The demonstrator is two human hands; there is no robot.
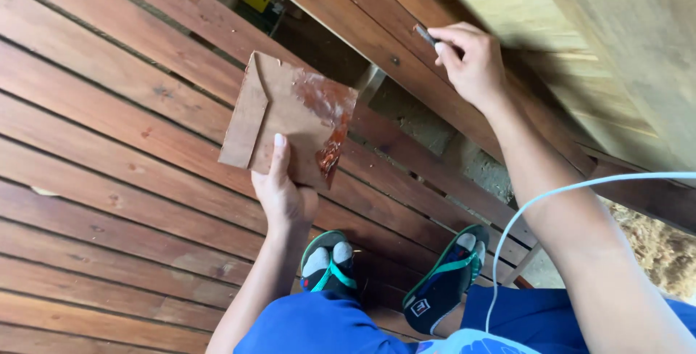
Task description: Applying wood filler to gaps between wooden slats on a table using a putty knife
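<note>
My left hand (283, 191) grips the lower edge of a piece of brown cardboard (279, 118), thumb on top. A glossy reddish-brown smear of filler (330, 126) covers the cardboard's right side. My right hand (471, 60) is raised against a reddish wooden rail (377, 35) and pinches a small thin metal tool (424, 34), its tip touching the wood. The tool's far end is hidden by my fingers.
Reddish-brown deck boards (109, 144) fill the left side. My feet in teal and black sandals (442, 281) stand on the boards near the gap under the rail. A white cable (551, 198) curves across my right forearm. Pale unpainted timber (623, 28) rises at the upper right.
</note>
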